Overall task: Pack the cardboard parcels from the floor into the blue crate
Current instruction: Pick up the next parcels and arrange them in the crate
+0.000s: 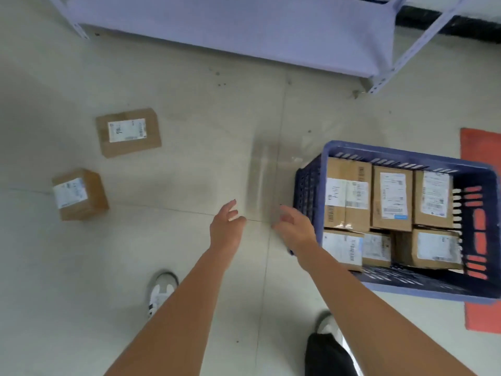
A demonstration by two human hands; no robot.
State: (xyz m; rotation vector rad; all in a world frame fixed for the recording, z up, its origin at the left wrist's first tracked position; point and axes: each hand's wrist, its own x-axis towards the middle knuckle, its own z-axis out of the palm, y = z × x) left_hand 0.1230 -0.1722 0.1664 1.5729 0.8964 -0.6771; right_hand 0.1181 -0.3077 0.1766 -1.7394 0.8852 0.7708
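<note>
Crate [401, 290] first: the blue crate sits on the floor at the right, already holding six labelled cardboard parcels in two rows, with bare bottom showing only along its right side — so whatever goes in next will likely have to fill that strip or stack on top. Two parcels remain out on the floor at the left, well apart from the crate: a flat parcel [128, 132] further away and a cube-shaped parcel [79, 194] nearer. Both hands are empty, fingers loosely spread, close together but not touching — the right hand [294, 227] just beside the crate's left wall, the left hand [226, 225] over bare floor. The cube is probably the easier reach; take it by opposite sides with both hands, label up, and lower it in rather than drop it.
</note>
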